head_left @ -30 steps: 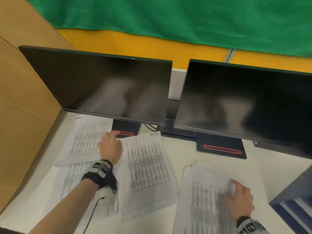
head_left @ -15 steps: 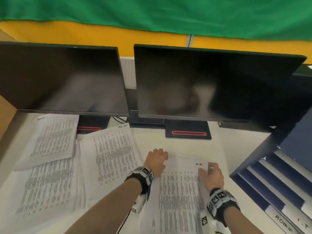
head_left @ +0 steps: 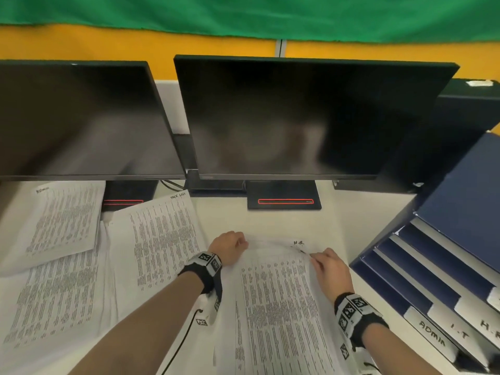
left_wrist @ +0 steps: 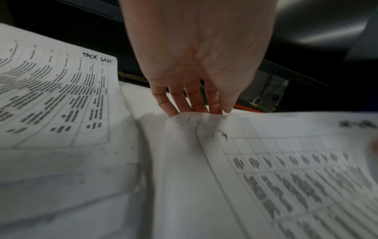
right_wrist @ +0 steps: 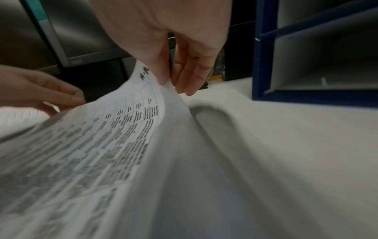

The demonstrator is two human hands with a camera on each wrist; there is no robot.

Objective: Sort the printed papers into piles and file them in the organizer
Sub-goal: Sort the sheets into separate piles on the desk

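The right hand (right_wrist: 163, 40) pinches the far right corner of the top sheet marked "H.R." (right_wrist: 114, 122), thumb above and fingers beneath, peeling it up off the unsorted stack (head_left: 284, 320) that lies on the desk (head_left: 338, 220) in front of the person, its long axis running away from them. The left hand (left_wrist: 196, 53) has its fingertips (left_wrist: 194, 103) curled over that sheet's far left edge, so both grips are closed on the same sheet. The blue organizer (head_left: 446, 239) with its "H.R." slot stands just right of the stack, nearest the right hand, so I judge the sheet travels rightward.
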